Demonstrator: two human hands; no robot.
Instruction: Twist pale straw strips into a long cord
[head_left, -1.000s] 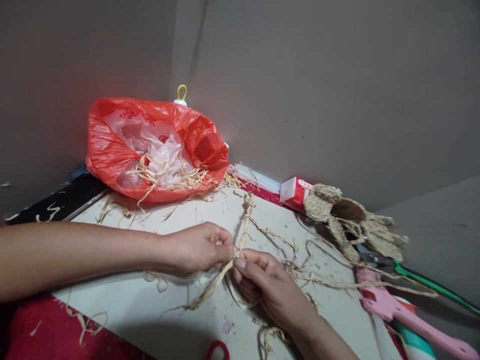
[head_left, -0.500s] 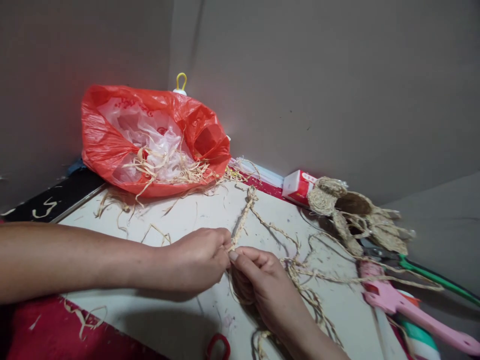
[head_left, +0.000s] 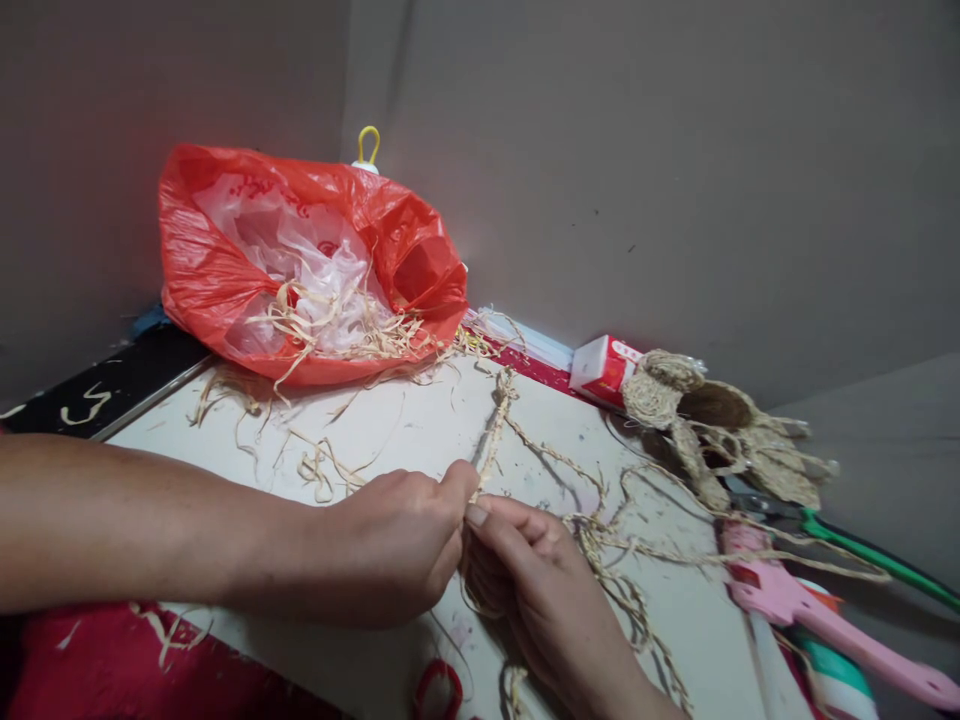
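left hand [head_left: 409, 545] and right hand [head_left: 544, 575]: fingers [head_left: 521, 512] closed on a braided cord [head_left: 493, 440]. a red bag [head_left: 191, 255] lies beyond, on the tabletop [head_left: 420, 425].

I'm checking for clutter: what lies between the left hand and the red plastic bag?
Head view: loose straw-coloured fibre strands lie on the white surface between the left hand and the red plastic bag.

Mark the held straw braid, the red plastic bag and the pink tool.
Straw braid [head_left: 492, 438]: head view, stretch just beyond the hands.
Red plastic bag [head_left: 196, 255]: head view, outer wall, left side.
Pink tool [head_left: 841, 627]: head view, on its handle.
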